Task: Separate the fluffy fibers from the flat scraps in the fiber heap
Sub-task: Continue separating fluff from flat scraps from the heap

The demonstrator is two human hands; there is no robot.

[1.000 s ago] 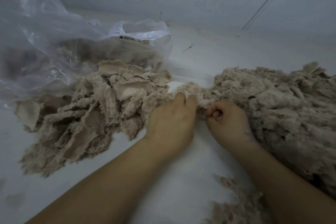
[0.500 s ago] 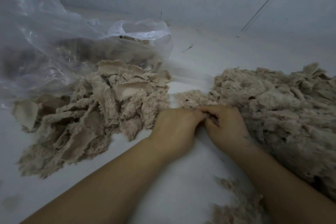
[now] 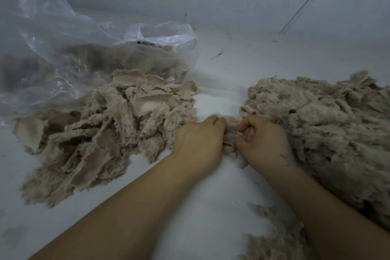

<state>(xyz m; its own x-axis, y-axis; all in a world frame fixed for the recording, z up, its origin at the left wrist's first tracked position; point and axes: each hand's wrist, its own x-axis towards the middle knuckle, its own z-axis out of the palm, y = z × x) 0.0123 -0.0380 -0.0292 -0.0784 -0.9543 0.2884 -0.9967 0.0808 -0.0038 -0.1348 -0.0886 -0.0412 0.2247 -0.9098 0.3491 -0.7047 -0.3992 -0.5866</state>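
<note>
Fiber heap (image 3: pixel 329 124) sits right side of white worktop (image 3: pixel 211 207), beige, fluffy, a few flat bits mixed in. Flat scraps pile (image 3: pixel 109 124) on the left, well apart from heap, partly under a clear plastic bag (image 3: pixel 69 48) with more material inside. Both hands meet in the gap between piles. Left hand (image 3: pixel 198 143) grip curled closed, fingertips pinching a fiber clump (image 3: pixel 230 133). Right hand (image 3: pixel 263 141) grip also closed on the same clump, thumb and forefinger pinched, at the heap's near edge. Clump touches the heap. Small loose tuft (image 3: pixel 272 238) at bottom, near right forearm.
</note>
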